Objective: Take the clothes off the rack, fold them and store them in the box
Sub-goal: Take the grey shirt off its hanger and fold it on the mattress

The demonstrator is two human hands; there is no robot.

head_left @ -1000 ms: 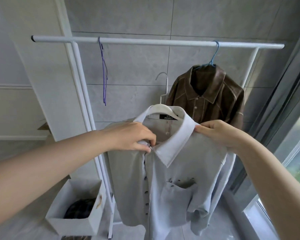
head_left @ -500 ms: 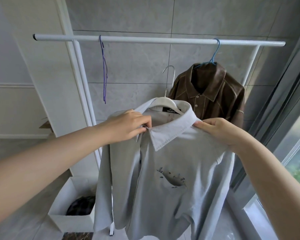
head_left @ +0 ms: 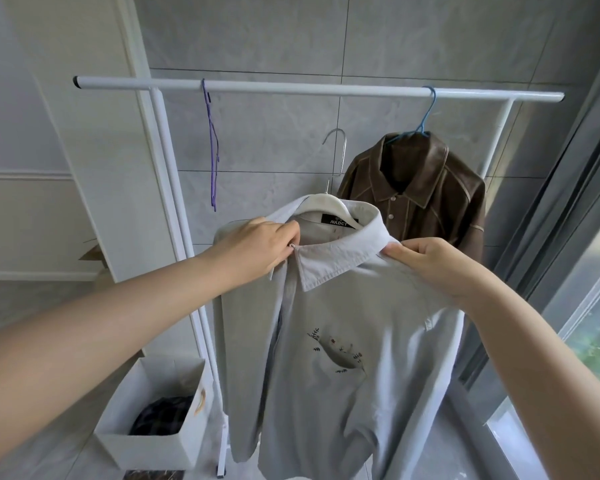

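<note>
Head view: my left hand [head_left: 257, 247] pinches the pale blue shirt [head_left: 343, 341] at the placket, my right hand [head_left: 430, 265] grips its shoulder. It has risen and swung flatter than a second ago, white hanger [head_left: 326, 202] inside, clear of the rack [head_left: 291, 88]; unhangering comes next, I'd say. The white box [head_left: 146, 441] below holds a dark plaid garment [head_left: 163, 414].

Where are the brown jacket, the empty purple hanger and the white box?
brown jacket [head_left: 426, 199]: head view, its chest.
purple hanger [head_left: 214, 157]: head view, its hanging wire.
white box [head_left: 142, 452]: head view, its front wall.
</note>
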